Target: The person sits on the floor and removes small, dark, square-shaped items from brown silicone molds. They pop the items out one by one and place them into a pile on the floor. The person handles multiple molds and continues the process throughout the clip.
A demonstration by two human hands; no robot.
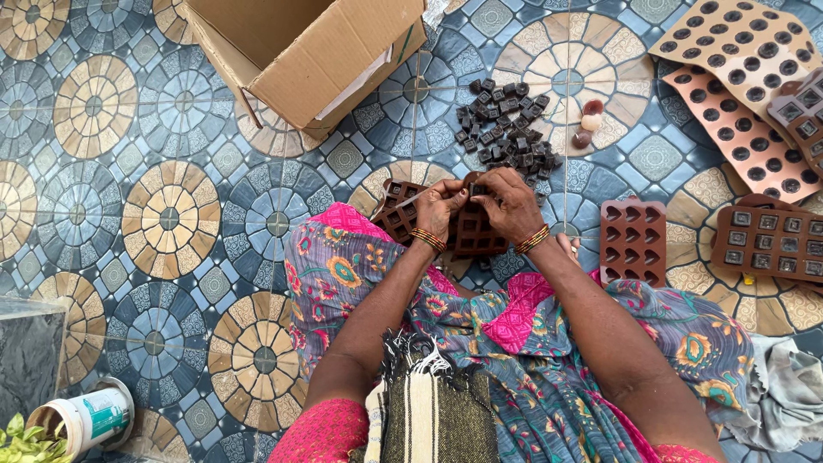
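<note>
I sit on a patterned tile floor with a brown silicone mould (477, 233) resting on my knee. My left hand (439, 206) grips the mould's upper left edge. My right hand (511, 202) presses its fingers on the mould's top, pinching a small dark square piece. A second brown mould (397, 208) lies partly under my left hand. A heap of small dark square chocolate pieces (507, 124) lies on the floor just beyond my hands.
An open cardboard box (309, 51) stands at the top. A heart-cavity mould (633, 242), a filled square mould (770, 240) and several round-cavity moulds (744, 69) lie to the right. Three round candies (588, 122) sit beside the heap. A white tub (86, 418) stands bottom left.
</note>
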